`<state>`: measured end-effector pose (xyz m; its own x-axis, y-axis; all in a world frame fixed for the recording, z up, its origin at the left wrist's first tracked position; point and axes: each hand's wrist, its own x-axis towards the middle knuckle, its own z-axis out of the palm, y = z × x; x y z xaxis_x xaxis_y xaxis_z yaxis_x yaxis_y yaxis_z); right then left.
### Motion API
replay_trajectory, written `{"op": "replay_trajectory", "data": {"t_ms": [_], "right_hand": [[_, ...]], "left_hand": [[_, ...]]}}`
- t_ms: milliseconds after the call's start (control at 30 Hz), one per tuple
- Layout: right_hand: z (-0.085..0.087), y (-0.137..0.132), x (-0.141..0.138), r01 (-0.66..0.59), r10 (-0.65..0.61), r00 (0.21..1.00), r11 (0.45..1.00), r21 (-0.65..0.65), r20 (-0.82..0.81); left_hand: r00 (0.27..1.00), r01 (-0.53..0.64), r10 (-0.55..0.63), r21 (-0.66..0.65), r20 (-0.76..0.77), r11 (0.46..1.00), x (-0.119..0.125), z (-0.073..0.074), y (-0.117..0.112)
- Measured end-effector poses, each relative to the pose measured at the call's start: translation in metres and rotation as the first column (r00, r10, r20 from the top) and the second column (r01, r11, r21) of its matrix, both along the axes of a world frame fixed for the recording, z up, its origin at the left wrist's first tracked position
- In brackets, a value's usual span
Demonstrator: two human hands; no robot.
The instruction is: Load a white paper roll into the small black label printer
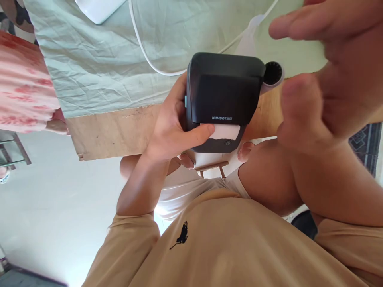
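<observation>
Rumpled green cloth (98, 67) stops short of the bare wooden tabletop (113, 133) edge. There, the left hand (167, 129) has its grip closed round a boxy black printer (226, 95), thumb on white paper (227, 130); the right hand (344, 79), spread, holding nothing, hangs apart.

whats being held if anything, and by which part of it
The left hand holds the black printer by its left side, thumb over the white paper strip; the right hand holds nothing visible.

"NIIMBOT" (219, 118) stands toward six o'clock on the black device (226, 91), its ending illegible. A power sign (228, 143) sits nearer six.
</observation>
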<state>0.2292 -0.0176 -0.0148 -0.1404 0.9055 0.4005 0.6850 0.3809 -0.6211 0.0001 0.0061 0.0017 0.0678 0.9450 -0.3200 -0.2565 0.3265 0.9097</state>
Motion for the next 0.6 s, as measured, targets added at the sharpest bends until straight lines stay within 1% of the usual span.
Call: {"op": "replay_trajectory", "data": {"t_ms": [33, 67, 133, 233, 300, 400, 500, 600], "right_hand": [[0.001, -0.003, -0.004, -0.043, 0.042, 0.999, 0.995, 0.095, 0.016], [0.001, -0.005, -0.008, -0.086, 0.08, 0.996, 0.985, 0.152, 0.044], [-0.005, -0.006, -0.014, -0.139, 0.122, 0.988, 0.969, 0.206, 0.09], [-0.016, -0.005, -0.018, -0.132, 0.109, 0.987, 0.967, 0.219, 0.115], [-0.019, -0.003, -0.019, -0.106, 0.08, 0.99, 0.966, 0.236, 0.116], [-0.017, -0.003, -0.021, -0.073, 0.048, 0.992, 0.975, 0.209, 0.12], [-0.012, -0.004, -0.024, -0.053, 0.035, 0.99, 0.99, 0.128, 0.139], [-0.01, -0.006, -0.026, -0.026, 0.011, 0.991, 0.993, 0.115, 0.13]], "left_hand": [[1.0, -0.003, 0.003, -0.001, -0.01, 1.0, -0.003, -0.003, -0.003], [1.0, -0.003, 0.003, -0.001, -0.023, 1.0, -0.006, -0.007, -0.008], [0.998, 0.031, -0.03, 0.015, -0.062, 0.999, -0.013, -0.013, -0.018], [0.985, 0.156, -0.15, 0.068, -0.088, 0.985, -0.023, -0.02, -0.03], [0.979, 0.199, -0.194, 0.092, -0.067, 0.976, -0.027, -0.022, -0.032], [0.981, 0.191, -0.188, 0.095, -0.036, 0.977, -0.027, -0.022, -0.029], [0.982, 0.188, -0.186, 0.09, -0.03, 0.978, -0.025, -0.02, -0.024], [0.981, 0.193, -0.19, 0.079, -0.04, 0.978, -0.025, -0.02, -0.024]]}}
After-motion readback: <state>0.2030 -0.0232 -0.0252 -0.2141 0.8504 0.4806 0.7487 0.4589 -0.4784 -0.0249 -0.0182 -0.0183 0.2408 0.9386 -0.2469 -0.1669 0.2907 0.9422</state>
